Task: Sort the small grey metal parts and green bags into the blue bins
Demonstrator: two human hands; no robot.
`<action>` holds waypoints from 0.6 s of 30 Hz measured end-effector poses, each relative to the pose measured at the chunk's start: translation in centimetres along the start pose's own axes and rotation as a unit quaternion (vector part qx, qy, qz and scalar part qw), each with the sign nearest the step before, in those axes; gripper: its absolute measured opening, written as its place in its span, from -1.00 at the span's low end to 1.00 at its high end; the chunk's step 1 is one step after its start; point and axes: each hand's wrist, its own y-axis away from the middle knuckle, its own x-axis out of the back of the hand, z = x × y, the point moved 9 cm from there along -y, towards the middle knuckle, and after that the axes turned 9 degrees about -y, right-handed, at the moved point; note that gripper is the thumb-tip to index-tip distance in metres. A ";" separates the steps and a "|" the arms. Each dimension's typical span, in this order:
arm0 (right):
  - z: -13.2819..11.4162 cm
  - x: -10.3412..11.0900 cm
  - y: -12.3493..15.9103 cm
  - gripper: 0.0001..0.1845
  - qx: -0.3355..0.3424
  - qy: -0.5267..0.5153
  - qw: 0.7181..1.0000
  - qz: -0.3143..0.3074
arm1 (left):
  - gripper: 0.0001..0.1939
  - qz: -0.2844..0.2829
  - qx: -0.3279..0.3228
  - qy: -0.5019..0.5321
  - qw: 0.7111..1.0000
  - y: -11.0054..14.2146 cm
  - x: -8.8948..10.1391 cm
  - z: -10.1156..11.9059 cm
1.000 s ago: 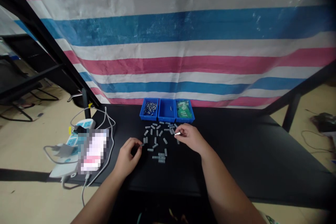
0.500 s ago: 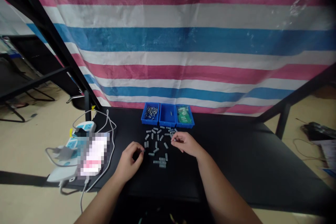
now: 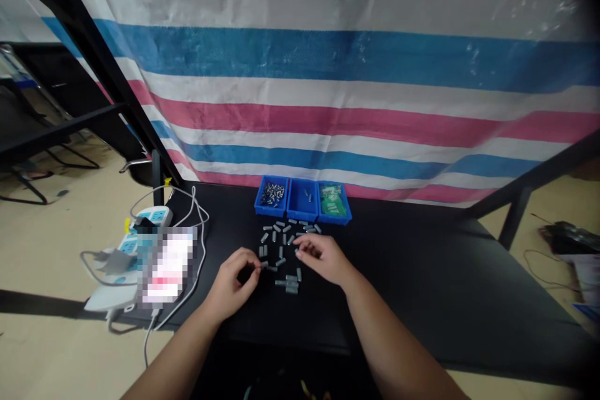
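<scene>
My left hand (image 3: 234, 282) is closed in a pinch on a small grey metal cylinder (image 3: 264, 264), just above the black table. My right hand (image 3: 324, 257) hovers over the right side of the loose pieces, thumb and index finger apart. Close to its thumb tip lies another metal cylinder (image 3: 296, 251), partly hidden by the fingers. Several like cylinders (image 3: 291, 284) lie scattered between and beyond the hands. Behind them stand three blue bins: the left bin (image 3: 270, 211) has many small shiny metal parts, the middle bin (image 3: 302, 212) a couple of small pieces, the right bin (image 3: 335, 219) green-and-white items.
A white power strip (image 3: 105, 303) with plugs and cables stands at the table's left, beside a blurred-out lit screen (image 3: 166, 269). A striped tarp (image 3: 319, 62) hangs behind the black table (image 3: 422, 287). Black frame bars (image 3: 515, 212) slope down at both sides.
My right hand has moved left and the shiny piece it held no longer shows in its fingers. A second small piece appears in the middle bin. The left hand has shifted slightly right, still pinching.
</scene>
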 end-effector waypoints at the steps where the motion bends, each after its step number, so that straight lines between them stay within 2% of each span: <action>1: -0.3 -1.4 0.2 -0.71 0.001 -0.002 0.999 -0.037 | -0.93 -0.007 -0.009 0.007 1.000 0.0 -0.1 0.2; 4: -1.1 -5.1 0.5 -0.67 0.004 -0.034 0.993 -0.112 | -0.90 -0.027 -0.035 0.026 0.999 0.2 -0.5 1.0; 7: -1.4 -6.9 0.5 -0.80 0.010 -0.058 0.990 -0.131 | -0.90 -0.029 -0.046 0.037 0.998 0.3 -0.6 1.2; 9: -1.3 -7.2 0.5 -0.87 0.009 -0.064 0.990 -0.127 | -0.91 -0.023 -0.045 0.040 0.998 0.4 -0.6 1.2; 15: -1.4 -7.4 0.8 -0.87 -0.007 -0.065 0.989 -0.133 | -0.89 -0.038 -0.029 0.057 0.997 0.6 -1.1 0.8; 18: -1.6 -6.1 0.4 -0.85 0.013 -0.065 0.994 -0.085 | -0.93 -0.021 -0.026 0.069 0.997 0.5 -1.0 0.9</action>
